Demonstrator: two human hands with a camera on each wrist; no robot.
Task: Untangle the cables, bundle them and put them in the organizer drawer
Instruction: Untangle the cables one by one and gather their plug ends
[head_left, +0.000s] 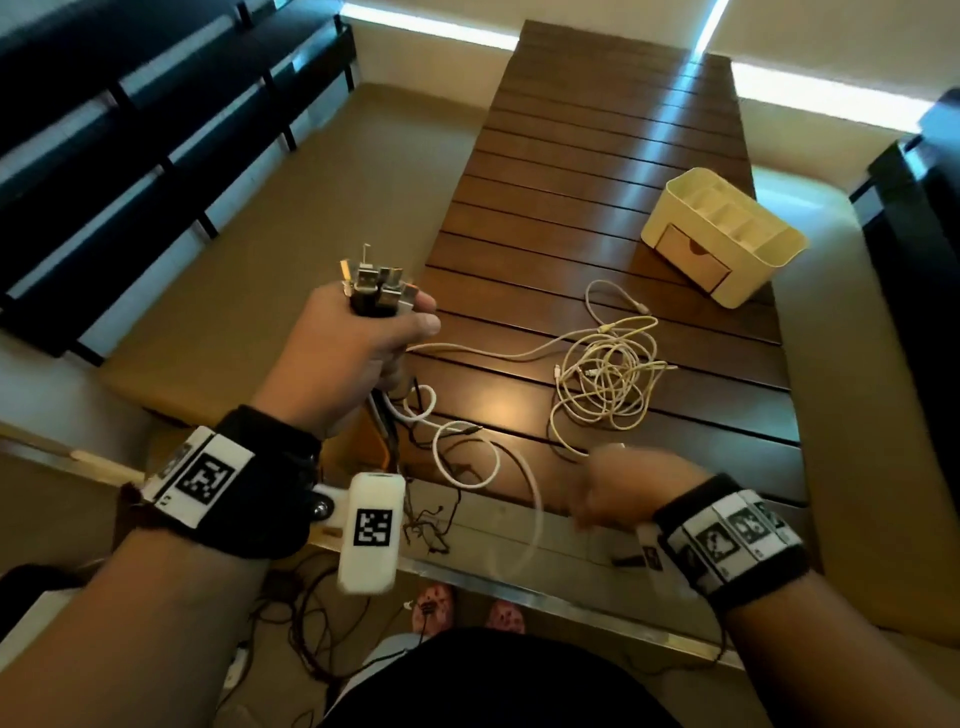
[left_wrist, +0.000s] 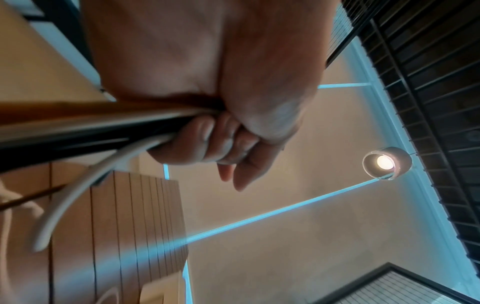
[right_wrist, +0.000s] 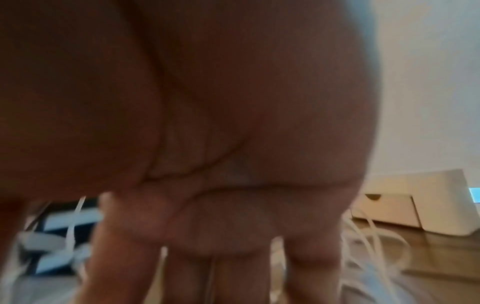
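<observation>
My left hand (head_left: 374, 332) is raised beside the table's left edge and grips a bunch of cable plug ends (head_left: 371, 288) that stick up out of the fist. White, black and orange cables (head_left: 395, 410) hang below it. The left wrist view shows the fingers (left_wrist: 221, 142) curled tight around those cables (left_wrist: 98, 127). A tangle of cream cables (head_left: 602, 379) lies on the table. My right hand (head_left: 618, 493) is blurred near the front edge; in the right wrist view its fingers (right_wrist: 233, 267) look straight. The cream organizer (head_left: 737, 228) stands at the back right with its drawer (head_left: 693, 257) closed.
The dark slatted wooden table (head_left: 597, 156) stretches away from me. White cable loops (head_left: 462, 452) lie near its front edge, and thin dark wires (head_left: 426, 525) hang over it. Black benches (head_left: 130, 130) run along the left, dark furniture (head_left: 919, 260) on the right.
</observation>
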